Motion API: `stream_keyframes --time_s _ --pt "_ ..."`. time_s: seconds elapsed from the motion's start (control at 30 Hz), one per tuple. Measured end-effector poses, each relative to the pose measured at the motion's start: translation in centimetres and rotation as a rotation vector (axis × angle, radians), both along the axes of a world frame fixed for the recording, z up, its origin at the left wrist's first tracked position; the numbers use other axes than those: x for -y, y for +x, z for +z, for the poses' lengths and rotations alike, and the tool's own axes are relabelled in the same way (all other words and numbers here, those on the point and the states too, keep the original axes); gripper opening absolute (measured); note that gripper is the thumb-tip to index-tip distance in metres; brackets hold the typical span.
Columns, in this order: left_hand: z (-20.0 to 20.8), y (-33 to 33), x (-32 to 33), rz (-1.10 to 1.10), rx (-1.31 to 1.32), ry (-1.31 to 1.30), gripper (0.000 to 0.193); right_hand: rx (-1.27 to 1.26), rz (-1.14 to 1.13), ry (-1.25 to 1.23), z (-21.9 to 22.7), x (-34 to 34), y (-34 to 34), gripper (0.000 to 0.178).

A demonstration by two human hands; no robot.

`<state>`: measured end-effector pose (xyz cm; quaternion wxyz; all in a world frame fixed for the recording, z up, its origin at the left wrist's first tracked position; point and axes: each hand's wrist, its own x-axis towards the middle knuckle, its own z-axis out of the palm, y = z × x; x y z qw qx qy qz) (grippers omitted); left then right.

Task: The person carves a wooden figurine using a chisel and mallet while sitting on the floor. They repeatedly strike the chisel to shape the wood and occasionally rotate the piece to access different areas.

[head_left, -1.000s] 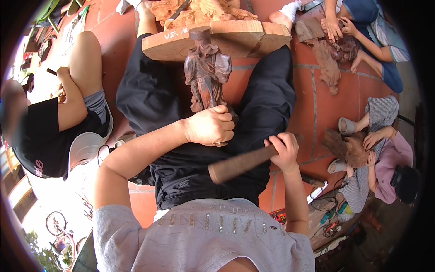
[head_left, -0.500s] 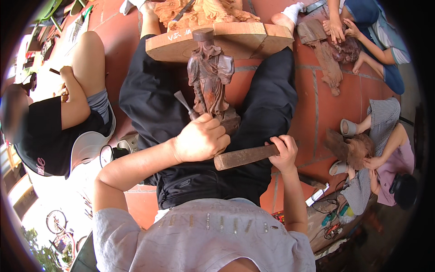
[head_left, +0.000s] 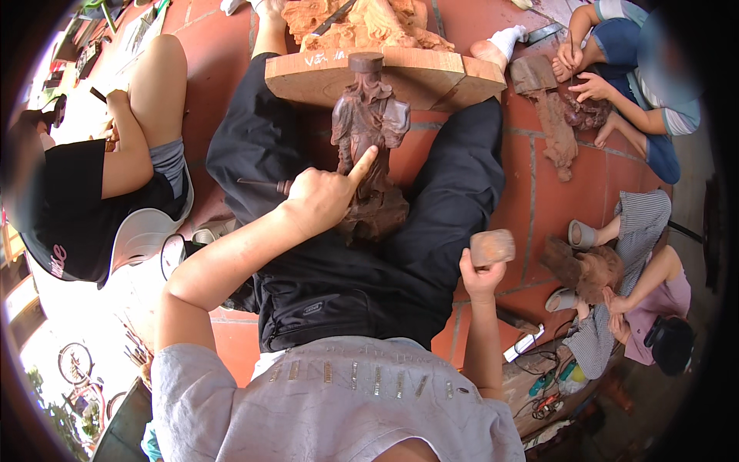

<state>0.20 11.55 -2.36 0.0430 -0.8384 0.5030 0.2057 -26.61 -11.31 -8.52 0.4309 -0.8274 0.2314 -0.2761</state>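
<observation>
A dark wooden figurine (head_left: 368, 127), a robed, bearded figure with a flat-topped hat, stands upright between my thighs on its block-like base. My left hand (head_left: 319, 202) is at its front, index finger stretched out to the robe. The other fingers are curled round a chisel (head_left: 265, 185), whose thin blade points out to the left. Over my right thigh, my right hand (head_left: 483, 276) grips a wooden mallet (head_left: 493, 248). The mallet's blunt end is turned up, so most of its length is hidden.
Beyond the figurine stands a large pale wood carving (head_left: 369, 27) on a thick slab (head_left: 385, 73). A person (head_left: 85, 185) sits at the left. Two more, at the far right (head_left: 616, 85) and right (head_left: 654, 308), handle brown carvings. Cables and a power strip (head_left: 523, 343) lie at right.
My left index finger has stretched out to the figurine, and the chisel has swung to point left. The mallet has turned from lying leftward to end-up. The view has shifted slightly.
</observation>
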Motion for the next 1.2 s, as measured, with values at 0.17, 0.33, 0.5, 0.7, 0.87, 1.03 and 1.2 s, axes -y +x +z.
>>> stream_keyframes --time_s 0.17,0.33,0.5,0.7,0.87,1.03,1.2 --pt "-0.6 -1.8 -2.1 -0.009 -0.066 0.044 0.093 0.126 -0.083 0.183 1.2 2.0 0.1 0.033" --pt "-0.8 -3.2 -2.7 0.006 -0.108 0.099 0.090 0.192 -0.176 0.236 2.9 3.7 1.0 0.035" --pt "-1.0 -3.3 -2.9 -0.010 -0.090 0.006 0.087 0.221 -0.198 0.220 2.8 4.1 -0.1 0.034" --pt "-1.3 -3.0 -3.1 0.009 -0.167 -0.043 0.087 0.330 -0.168 0.041 6.8 4.8 -0.4 0.023" --pt "-0.7 -1.5 -2.1 0.102 -0.042 -0.118 0.096 0.029 -0.275 -0.163 7.7 6.3 -2.2 0.007" --pt "-0.2 -2.5 -1.8 0.018 -0.288 -0.028 0.076 0.046 -0.328 -0.086 7.4 6.1 -3.9 0.006" --pt "1.8 -5.2 0.5 0.011 -0.445 -0.288 0.058 0.054 -0.374 -0.204 6.6 5.0 -5.0 0.009"
